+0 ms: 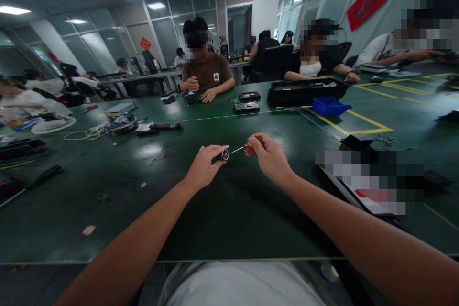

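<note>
Above the middle of the green table [136, 210], my left hand [205, 167] is closed around a small black cylindrical part [223, 155] with a round, light-marked end facing right. My right hand [267, 153] pinches a small reddish handle [247, 145] to the right of it. Between the two hands runs a thin metal shaft [236, 150], reaching from the reddish handle toward the black part. Whether its tip touches the round end cannot be made out. Both hands are raised over the tabletop, a short gap apart.
A blue bin [330, 106] and a long black case [304, 92] stand at the back right. Papers [362, 184] lie to the right, a screwdriver [32, 184] far left. Beyond sits a person in brown [211, 74], near circuit boards [247, 106]. Cables and a black tool lie back left.
</note>
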`<state>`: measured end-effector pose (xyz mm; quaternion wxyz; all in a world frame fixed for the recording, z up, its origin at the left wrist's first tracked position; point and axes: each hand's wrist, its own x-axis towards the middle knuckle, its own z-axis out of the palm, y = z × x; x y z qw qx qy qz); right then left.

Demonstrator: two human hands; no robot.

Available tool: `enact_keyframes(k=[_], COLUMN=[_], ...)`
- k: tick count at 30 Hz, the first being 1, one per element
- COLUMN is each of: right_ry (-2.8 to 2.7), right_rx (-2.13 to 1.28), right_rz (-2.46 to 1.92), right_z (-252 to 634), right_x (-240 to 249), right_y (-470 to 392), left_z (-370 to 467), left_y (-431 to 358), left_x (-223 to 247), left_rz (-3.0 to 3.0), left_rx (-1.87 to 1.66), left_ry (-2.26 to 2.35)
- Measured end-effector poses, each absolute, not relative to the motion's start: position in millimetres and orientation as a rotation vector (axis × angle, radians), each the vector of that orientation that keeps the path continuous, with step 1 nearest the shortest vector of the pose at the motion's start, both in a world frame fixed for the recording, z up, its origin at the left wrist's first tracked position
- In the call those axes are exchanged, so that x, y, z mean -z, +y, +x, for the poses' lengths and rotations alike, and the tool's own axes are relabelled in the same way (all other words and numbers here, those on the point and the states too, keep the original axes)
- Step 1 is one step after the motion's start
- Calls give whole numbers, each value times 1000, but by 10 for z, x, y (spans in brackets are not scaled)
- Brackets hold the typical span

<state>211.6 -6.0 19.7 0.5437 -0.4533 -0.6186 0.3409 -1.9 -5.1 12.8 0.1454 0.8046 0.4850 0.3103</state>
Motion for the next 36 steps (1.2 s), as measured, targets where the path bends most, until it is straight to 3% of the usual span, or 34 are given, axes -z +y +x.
enact_keyframes(k=[13,36], right_ry=[-1556,-1692], right_rx=[-466,-314], right_rz=[-1175,-1240], right_z=[2166,2181], right_x=[-294,-364], right_y=[-154,-177], left_z=[4,1], left_y=[-33,-16], left_x=[-76,-19], left_rz=[2272,2263], left_rx=[-844,-821], left_ry=[1390,1326])
